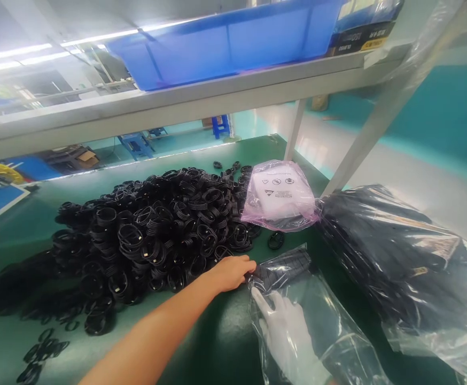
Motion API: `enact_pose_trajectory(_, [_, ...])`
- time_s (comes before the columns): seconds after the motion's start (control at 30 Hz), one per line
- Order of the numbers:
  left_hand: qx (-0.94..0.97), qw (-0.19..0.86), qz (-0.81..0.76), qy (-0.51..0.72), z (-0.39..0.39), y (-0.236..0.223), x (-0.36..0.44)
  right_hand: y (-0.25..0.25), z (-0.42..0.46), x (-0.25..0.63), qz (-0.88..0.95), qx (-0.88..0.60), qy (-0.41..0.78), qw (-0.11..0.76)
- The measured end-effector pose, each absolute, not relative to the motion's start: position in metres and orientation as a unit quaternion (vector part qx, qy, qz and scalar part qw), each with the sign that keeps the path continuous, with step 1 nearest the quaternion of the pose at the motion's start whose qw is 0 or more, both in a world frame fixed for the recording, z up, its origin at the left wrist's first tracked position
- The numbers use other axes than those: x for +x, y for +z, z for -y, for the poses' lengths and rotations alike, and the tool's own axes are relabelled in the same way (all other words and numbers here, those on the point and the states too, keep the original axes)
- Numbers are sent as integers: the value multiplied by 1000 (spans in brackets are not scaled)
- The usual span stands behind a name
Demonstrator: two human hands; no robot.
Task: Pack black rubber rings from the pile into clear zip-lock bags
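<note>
A clear plastic bag [321, 310] lies on the table in front of me. Black coiled cables [283, 270] sit packed in a row at its far end. My left hand [232, 272], bare, has its fingers curled closed at the left end of that row, by the bag's edge; its fingertips are partly hidden. In a white glove, my right hand [285, 329] rests at the bag with its fingers stretched toward the row, the forefinger close to the left hand. I cannot tell whether the glove is inside the bag or on top. A large pile of coiled black cables [165, 224] spreads to the left.
A pink-tinted bag with a white printed packet [279, 190] lies beyond my hands, near a single coil [275, 240]. Large clear bags of black goods [394, 240] stand at the right. A shelf [201, 99] with a blue bin [233, 45] crosses overhead.
</note>
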State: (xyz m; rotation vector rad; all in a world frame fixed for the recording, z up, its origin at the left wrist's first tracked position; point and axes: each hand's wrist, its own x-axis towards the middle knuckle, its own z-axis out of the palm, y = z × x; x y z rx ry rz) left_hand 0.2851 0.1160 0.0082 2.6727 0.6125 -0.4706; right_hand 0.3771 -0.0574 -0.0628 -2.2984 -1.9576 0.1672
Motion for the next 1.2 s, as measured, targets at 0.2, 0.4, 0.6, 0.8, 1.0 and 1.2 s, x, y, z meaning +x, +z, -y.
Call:
enact_pose_trajectory(0.2, [930,227,-245,-151,-115,13,281,-63,56,377,645,-759,63,58])
enact_pose_trajectory(0.4, [856,324,-403,19,-88,8,264,-60,56,378,646,-757,65,66])
enact_pose_trajectory(0.6, [840,350,-415,-6,-80,-8,267,-56,57,377,648,-755,38,87])
enact_pose_trajectory(0.8, [852,312,-420,3,-87,4,273,-68,59,375,636,-765,25,100])
enact_pose_trajectory(1.0, [875,293,-384,5,-93,-4,292,-77,69,378,637,-756,-19,149])
enact_pose_trajectory(1.2, [875,288,-388,-12,-99,-4,293,-73,69,375,615,-775,8,147])
